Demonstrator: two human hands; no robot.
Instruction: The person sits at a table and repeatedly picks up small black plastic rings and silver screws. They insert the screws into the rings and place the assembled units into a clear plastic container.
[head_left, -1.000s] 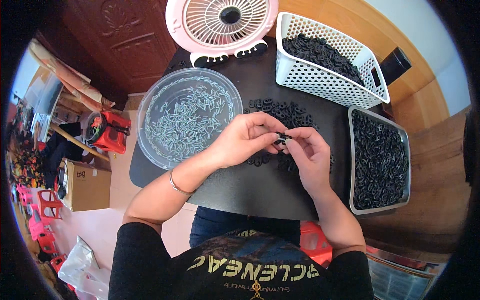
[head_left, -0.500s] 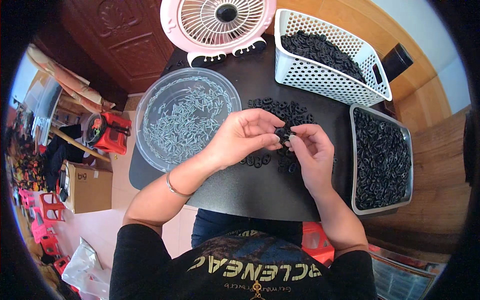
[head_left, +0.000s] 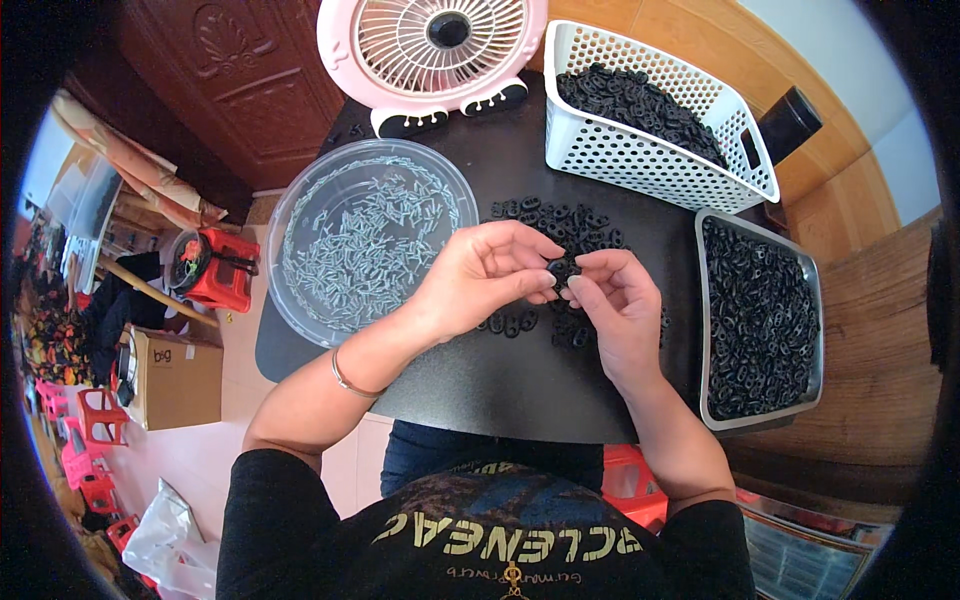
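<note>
My left hand (head_left: 487, 280) and my right hand (head_left: 618, 305) meet fingertip to fingertip over a black table (head_left: 480, 370). Between them they pinch a small black plastic part (head_left: 557, 271). Under and around the hands lies a loose pile of the same black parts (head_left: 560, 225). A clear round bowl (head_left: 300, 215) with several small pale pins stands just left of my left hand. A metal bracelet sits on my left wrist.
A white perforated basket (head_left: 640, 160) full of black parts stands at the back right. A grey metal tray (head_left: 812, 300) of black parts lies at the right. A pink desk fan (head_left: 430, 50) is at the back. Red stools and a cardboard box (head_left: 175, 380) stand on the floor left.
The hands have stayed together over the pile, shifting only slightly while turning the small black part between the fingertips.
</note>
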